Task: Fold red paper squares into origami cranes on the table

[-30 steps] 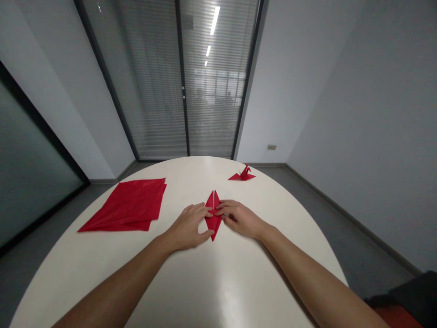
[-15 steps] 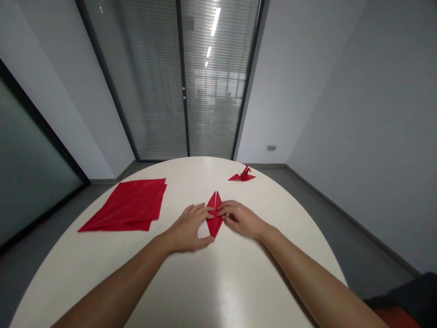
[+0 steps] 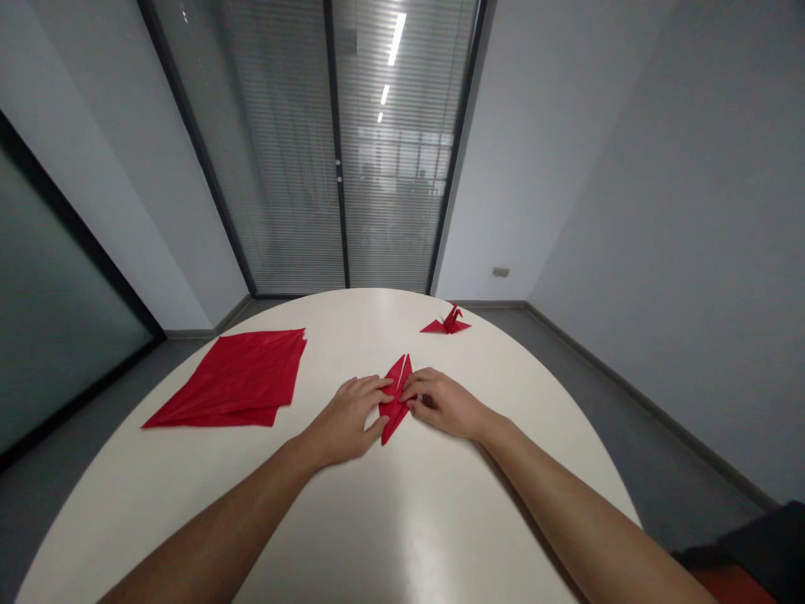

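Observation:
A folded piece of red origami paper, shaped like a narrow diamond with a slit between its two upper points, lies on the table between my hands, its top leaning right. My left hand grips its left side, fingers over the paper and thumb at the lower left edge. On the opposite side, my right hand has its fingers bent together at the paper's right edge; the fingertips partly cover it. A finished red paper crane stands farther back, to the right.
Several red paper sheets lie in a loose stack on the left of the round white table. Behind the table is a glass partition with blinds. A dark object with a red part is at the lower right, beside the table.
The folded paper has turned clockwise, its upper points swinging right and its lower point left. My left thumb has drawn in towards the fingers. My right hand has barely moved.

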The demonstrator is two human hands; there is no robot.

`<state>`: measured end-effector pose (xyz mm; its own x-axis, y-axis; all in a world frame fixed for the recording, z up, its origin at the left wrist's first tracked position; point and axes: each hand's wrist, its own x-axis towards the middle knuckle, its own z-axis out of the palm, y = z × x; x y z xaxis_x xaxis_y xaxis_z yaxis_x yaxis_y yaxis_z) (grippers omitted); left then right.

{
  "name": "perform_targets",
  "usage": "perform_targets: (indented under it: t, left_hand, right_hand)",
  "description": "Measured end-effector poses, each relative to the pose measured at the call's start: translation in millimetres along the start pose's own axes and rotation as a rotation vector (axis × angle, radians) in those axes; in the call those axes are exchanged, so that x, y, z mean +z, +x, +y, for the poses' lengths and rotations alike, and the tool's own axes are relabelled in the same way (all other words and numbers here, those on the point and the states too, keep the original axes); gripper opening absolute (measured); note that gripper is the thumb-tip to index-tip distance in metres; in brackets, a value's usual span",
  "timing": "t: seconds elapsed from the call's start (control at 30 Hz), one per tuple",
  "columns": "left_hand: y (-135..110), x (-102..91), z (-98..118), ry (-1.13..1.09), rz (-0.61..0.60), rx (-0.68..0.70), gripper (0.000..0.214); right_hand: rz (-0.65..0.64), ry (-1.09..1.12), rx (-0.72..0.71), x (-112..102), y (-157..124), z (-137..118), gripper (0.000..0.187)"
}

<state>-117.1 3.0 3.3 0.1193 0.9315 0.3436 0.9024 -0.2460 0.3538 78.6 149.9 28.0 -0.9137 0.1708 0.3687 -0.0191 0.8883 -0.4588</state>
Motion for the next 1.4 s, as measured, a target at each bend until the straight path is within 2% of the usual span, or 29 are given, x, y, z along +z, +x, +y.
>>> perform_targets:
  t: [0.43, 0.77, 0.87, 1.0, 1.1, 1.2, 1.4]
  left_hand:
    - [3, -6.5, 8, -0.107, 0.036, 0.087, 0.029]
    - [3, -8.5, 11, -0.104, 0.01, 0.126, 0.041]
    - [3, -7.3, 9, -0.066, -0.004, 0.142, 0.039]
    - [2, -5.3, 7, -0.031, -0.025, 0.147, 0.035]
    - [2, -5.7, 8, -0.029, -0.042, 0.155, 0.039]
    - [2, -6.8, 9, -0.027, -0.045, 0.183, 0.039]
    - [2, -7.2, 9, -0.009, -0.073, 0.188, 0.038]
  right_hand:
    - [0.048, -0.049, 0.078, 6, 1, 0, 0.021]
    - [0.067, -0.041, 0.11, 10, 2, 1, 0.031]
    - [0.091, -0.054, 0.124, 11, 2, 3, 0.027]
    - [0.158, -0.079, 0.176, 11, 2, 5, 0.012]
    - [0.173, -0.097, 0.214, 11, 2, 6, 0.004]
    - [0.161, -0.116, 0.218, 11, 1, 8, 0.003]
    - [0.12, -0.182, 0.16, 9, 0, 6, 0.011]
